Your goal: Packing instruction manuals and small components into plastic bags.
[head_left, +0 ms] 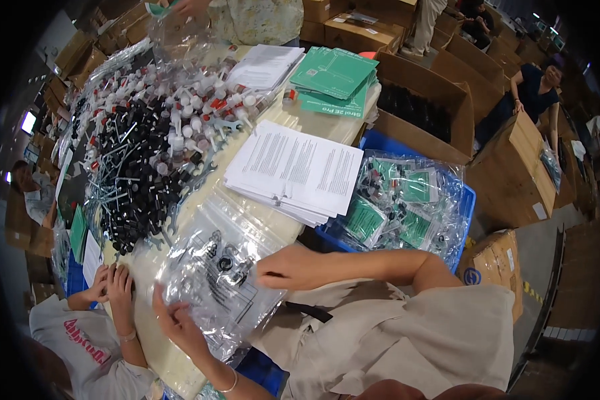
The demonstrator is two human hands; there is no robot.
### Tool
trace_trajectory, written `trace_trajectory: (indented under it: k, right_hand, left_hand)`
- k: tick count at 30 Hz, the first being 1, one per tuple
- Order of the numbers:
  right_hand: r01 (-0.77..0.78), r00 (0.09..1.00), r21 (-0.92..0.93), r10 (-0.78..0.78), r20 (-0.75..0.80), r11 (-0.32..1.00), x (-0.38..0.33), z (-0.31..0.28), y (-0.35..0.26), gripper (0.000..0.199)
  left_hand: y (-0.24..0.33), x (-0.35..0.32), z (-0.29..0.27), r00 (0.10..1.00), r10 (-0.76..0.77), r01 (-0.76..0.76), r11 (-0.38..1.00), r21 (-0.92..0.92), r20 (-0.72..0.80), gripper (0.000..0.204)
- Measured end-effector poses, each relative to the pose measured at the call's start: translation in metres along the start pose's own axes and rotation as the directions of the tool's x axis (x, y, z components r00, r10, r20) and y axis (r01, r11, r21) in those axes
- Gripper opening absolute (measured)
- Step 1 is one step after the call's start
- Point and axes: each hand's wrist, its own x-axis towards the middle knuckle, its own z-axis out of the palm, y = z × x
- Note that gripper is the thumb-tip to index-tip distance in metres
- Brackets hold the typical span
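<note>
A clear plastic zip bag (210, 233) with dark printing lies on top of other clear bags at the near edge of the table. My right hand (283, 267) is closed at the right side of this bag, its fingertips partly hidden. At the bag's lower left is my left hand (180, 328), thumb and fingers apart and slightly blurred. Beyond the bag spreads a heap of black caps (140, 167), metal wrenches (173, 217) and small clear bottles with white and red parts (193, 110). A stack of printed white sheets (297, 167) sits right of the heap.
Green booklets (333, 73) and more white sheets (267, 63) lie farther back. To the right, a blue crate (470, 213) holds filled clear bags, beside an open cardboard box (457, 100). A co-worker's hands (117, 290) rest at the table's left edge. Other people stand farther off.
</note>
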Motion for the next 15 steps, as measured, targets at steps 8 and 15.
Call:
trace_trajectory:
  k: [8, 15]
  right_hand:
    - [0.082, 0.995, -0.498, -0.041, 0.093, 0.863, -0.044, -0.159, 0.019, 0.056]
    - [0.090, 0.967, -0.608, 0.076, 0.242, 0.789, -0.050, -0.168, 0.034, 0.066]
  left_hand:
    - [0.025, 0.011, 0.029, 0.944, 0.034, 0.032, 0.980, -0.194, 0.327, 0.054]
    - [0.036, 0.008, 0.043, 0.891, 0.024, 0.053, 0.986, -0.156, 0.454, 0.043]
